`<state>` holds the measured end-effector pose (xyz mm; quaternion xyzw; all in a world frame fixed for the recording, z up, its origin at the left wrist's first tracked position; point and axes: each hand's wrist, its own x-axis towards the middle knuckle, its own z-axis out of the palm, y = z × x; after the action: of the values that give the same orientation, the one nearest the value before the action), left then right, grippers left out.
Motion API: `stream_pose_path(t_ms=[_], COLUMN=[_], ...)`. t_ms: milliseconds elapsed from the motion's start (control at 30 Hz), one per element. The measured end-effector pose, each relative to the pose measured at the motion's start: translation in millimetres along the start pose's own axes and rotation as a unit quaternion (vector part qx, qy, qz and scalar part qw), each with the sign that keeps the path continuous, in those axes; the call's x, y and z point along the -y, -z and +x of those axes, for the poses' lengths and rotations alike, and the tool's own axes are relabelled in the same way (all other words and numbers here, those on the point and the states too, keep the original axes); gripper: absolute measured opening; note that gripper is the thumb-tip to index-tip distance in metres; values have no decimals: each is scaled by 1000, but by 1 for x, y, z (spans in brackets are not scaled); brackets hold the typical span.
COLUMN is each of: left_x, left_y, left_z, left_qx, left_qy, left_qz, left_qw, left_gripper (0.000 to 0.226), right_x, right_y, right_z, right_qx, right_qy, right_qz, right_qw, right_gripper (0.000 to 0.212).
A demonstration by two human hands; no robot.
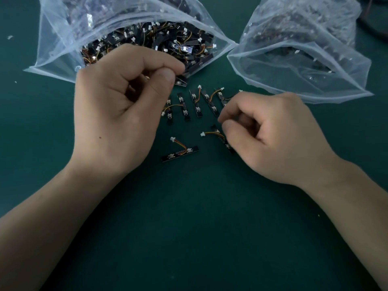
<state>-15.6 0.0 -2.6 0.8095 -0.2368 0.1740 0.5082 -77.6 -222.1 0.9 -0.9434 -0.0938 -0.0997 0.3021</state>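
Nearest the viewer, the green counter (189,238) lies bare between the two forearms, which come in from the lower corners and leave a wide wedge of open room in front of the body.

Farther in, a lone board (179,153), a short black strip with a white plug on an orange lead, lies flat and slightly tilted in the gap between the wrists, touching neither.

Just right of it, the right hand (266,133) is curled, its thumb and forefinger closed narrowly on the cabled board (227,143). That board rests on the counter under the fingertips, with its lead and white plug trailing left into free space.

Beyond that, a row of boards (197,103) stands side by side, roughly parallel, with small gaps between them. The row fills the space between the two hands, and its outer ends run under both.

The left hand (117,106) is higher up, its fingers curled and its thumb pressed to its forefinger, holding the pinched board (181,81). The dark end of this board pokes out below the thumb, right at the lip of the open bag (58,45).

That bag is crammed with similar boards, and its mouth faces the hands. A second bag (283,66) lies to the right, its near edge just beyond the right hand's knuckles. The corners of the two bags almost meet.
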Motion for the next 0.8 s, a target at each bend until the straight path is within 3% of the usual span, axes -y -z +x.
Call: stream_pose_path(t_ms=[200,533,700,800], left_x=[6,-5,-3,-1], left_y=[4,8,8,8], left_z=[5,-17,-16,-20], left_qx=[-49,58,78,91], left_qy=[93,104,91,88], left_qz=[-34,33,76,116], left_qw=[994,992,990,985], left_gripper=[15,5,5,5], right_x=[2,7,8,11], right_y=[0,2,-2,-6], right_z=[0,-1,-3,-5], right_qx=[27,36,-6,-1], right_qy=[30,18,77,122], right_qz=[-39,-23,7,-12], right_qw=[998,999,997,992], right_gripper=[4,9,3,15])
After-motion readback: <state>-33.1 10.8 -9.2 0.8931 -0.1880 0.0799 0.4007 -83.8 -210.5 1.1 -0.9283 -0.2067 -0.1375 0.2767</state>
